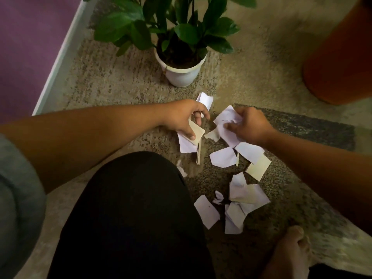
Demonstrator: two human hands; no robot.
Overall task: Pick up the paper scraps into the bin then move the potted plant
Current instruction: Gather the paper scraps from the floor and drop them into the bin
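Head view: the left hand (184, 117) pinches a cream paper piece (196, 132) under its thumb; the right hand (249, 125) clenches crumpled white scraps (227, 117). Loose paper scraps (239, 200) litter the carpet (112, 81) below the upright potted plant (179, 57). An orange bin (340, 63) stands right of the plant.

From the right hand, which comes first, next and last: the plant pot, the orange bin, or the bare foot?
Seen from the head camera, starting at the right hand, which clutches paper scraps:
1. Plant pot, up and to the left on the carpet.
2. Orange bin, up at the right edge.
3. Bare foot, down at the bottom right.
Pot and bin are fairly close to call.
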